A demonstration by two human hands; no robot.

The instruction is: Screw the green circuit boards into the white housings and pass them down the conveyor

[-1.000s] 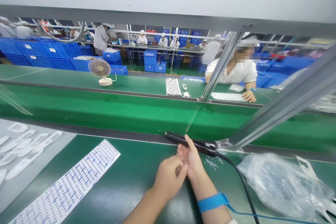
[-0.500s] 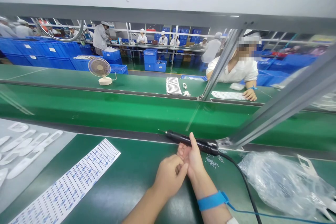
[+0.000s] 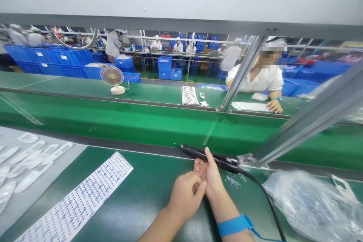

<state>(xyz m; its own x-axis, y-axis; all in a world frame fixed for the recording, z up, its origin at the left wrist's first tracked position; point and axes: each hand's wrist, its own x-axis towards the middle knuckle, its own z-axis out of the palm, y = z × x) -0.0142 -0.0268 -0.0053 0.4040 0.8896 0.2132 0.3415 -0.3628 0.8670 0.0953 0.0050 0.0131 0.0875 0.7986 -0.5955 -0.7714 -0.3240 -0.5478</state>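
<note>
My left hand is closed, its fingertips pinched together over the palm of my right hand. Whatever the pinch holds, if anything, is hidden. The right hand is turned palm up, fingers curled in and thumb sticking up; the left hand covers part of its palm. A blue wrist strap circles the right wrist. Just beyond the right hand lies a black electric screwdriver, its thin bit pointing left and its cable trailing right. Small whitish pieces are scattered on the bench beside it.
A printed sticker sheet lies left of my hands, near white plastic parts on a grey mat. At right are a clear plastic bag and a slanting metal post. Across the green divider are a fan and a co-worker.
The whole view has shifted slightly, with things appearing a little lower and to the right. Both hands keep nearly the same pose, the left still pinched over the right palm.
</note>
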